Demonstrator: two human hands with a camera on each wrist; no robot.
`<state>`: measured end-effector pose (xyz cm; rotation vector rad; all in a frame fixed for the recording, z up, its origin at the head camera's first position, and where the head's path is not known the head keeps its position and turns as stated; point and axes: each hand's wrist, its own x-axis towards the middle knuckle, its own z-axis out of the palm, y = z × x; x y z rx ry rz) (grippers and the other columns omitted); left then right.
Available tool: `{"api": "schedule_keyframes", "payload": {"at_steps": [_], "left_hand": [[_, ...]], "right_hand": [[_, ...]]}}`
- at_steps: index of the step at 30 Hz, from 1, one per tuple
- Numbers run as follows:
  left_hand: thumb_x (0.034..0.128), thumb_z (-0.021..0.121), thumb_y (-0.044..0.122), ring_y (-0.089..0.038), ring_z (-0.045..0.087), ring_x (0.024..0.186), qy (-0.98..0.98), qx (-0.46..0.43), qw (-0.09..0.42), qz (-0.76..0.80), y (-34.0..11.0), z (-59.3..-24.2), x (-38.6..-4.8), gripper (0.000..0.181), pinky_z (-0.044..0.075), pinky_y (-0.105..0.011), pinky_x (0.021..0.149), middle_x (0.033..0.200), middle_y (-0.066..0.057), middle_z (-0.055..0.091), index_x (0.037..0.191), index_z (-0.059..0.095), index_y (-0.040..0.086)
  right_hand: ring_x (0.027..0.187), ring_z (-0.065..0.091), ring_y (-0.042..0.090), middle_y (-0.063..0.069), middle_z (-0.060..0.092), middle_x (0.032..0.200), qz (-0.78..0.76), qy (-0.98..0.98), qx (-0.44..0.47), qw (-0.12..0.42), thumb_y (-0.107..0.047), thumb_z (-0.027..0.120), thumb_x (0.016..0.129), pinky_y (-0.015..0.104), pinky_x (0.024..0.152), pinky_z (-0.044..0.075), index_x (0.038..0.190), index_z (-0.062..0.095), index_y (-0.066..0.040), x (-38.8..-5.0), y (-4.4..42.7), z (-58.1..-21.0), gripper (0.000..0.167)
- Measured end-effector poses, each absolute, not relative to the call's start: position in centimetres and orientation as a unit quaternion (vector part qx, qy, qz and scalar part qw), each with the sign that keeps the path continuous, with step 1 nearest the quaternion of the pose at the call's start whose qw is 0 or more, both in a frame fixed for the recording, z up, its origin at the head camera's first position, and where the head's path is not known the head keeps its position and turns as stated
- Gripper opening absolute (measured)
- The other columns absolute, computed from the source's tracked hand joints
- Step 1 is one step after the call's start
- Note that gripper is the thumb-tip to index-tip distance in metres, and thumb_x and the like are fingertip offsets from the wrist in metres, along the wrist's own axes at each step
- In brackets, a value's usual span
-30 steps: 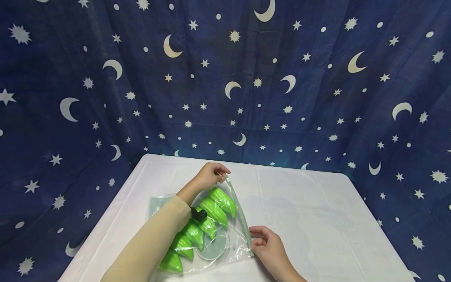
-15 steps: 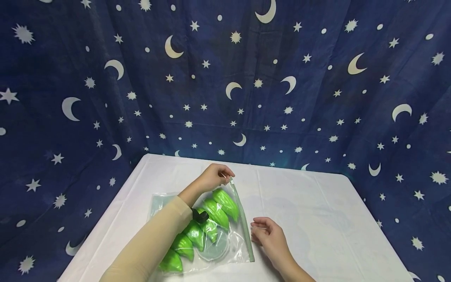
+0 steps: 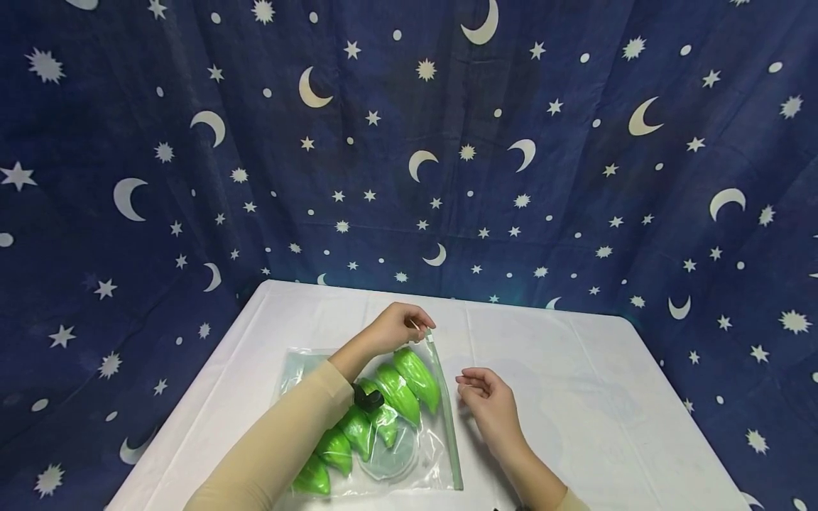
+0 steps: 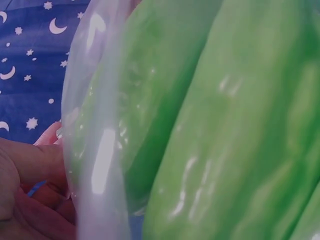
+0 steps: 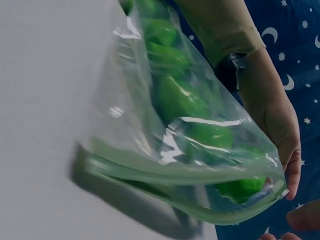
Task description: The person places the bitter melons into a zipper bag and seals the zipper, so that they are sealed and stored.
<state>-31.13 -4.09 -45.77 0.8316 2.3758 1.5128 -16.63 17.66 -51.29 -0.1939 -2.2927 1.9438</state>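
A clear zip bag (image 3: 437, 443) with a green zip strip along its right edge lies on the table. Inside it are several bright green, ridged, pointed fruits (image 3: 417, 381). My left hand (image 3: 397, 328) reaches over the bag and pinches its far corner, by the white slider (image 3: 430, 338). The right wrist view shows the green-edged mouth (image 5: 165, 176) gaping between its two strips. Just right of the strip, apart from it, my right hand (image 3: 493, 408) hovers with loosely curled fingers and holds nothing. Fruits under the film fill most of the left wrist view, with part of my left hand (image 4: 37, 175) at its left.
A white cloth covers the table (image 3: 575, 411). A pale round printed panel (image 3: 393, 454) shows on the bag. Dark blue curtains (image 3: 383, 142) with moons and stars enclose the back and sides. A black wrist device (image 3: 368, 399) sits at my left wrist, over the fruits.
My right hand has let go of the strip's near end and moved away up and to the right. My left hand has shifted slightly right and nearer, with the bag's corner following.
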Motion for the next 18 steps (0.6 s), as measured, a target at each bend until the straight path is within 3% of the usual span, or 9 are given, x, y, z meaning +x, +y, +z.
{"api": "schedule_keyframes", "payload": {"at_steps": [3, 9, 18], "left_hand": [[0.0947, 0.07, -0.008, -0.01, 0.061, 0.075, 0.801, 0.284, 0.106, 0.516, -3.8, -45.8, -30.9, 0.02, 0.052, -0.022, 0.067, 0.092, -0.01, 0.073, 0.11, 0.08, 0.001], [0.0934, 0.07, -0.009, -0.01, 0.063, 0.076, 0.799, 0.292, 0.114, 0.512, -3.3, -46.0, -30.4, 0.023, 0.054, -0.022, 0.068, 0.098, -0.016, 0.074, 0.112, 0.079, 0.001], [0.0922, 0.07, -0.01, -0.009, 0.063, 0.076, 0.796, 0.307, 0.125, 0.506, -2.5, -45.8, -29.7, 0.024, 0.053, -0.021, 0.069, 0.098, -0.018, 0.075, 0.113, 0.078, -0.002]], "right_hand": [[0.092, 0.071, 0.011, 0.023, 0.075, 0.121, 0.637, -0.764, -0.058, 0.082, -0.002, 0.073, 0.095, 0.017, 0.078, 0.058, 0.126, 0.067, 0.005, -17.2, 17.6, -51.0, 0.032], [0.091, 0.072, 0.011, 0.023, 0.077, 0.116, 0.629, -0.768, -0.049, 0.112, -0.001, 0.075, 0.094, 0.018, 0.08, 0.058, 0.118, 0.072, 0.0, -18.4, 17.4, -50.2, 0.024], [0.091, 0.07, 0.012, 0.021, 0.078, 0.116, 0.632, -0.765, -0.044, 0.117, -0.003, 0.077, 0.094, 0.017, 0.079, 0.056, 0.121, 0.071, 0.004, -19.3, 16.6, -49.2, 0.028]]}}
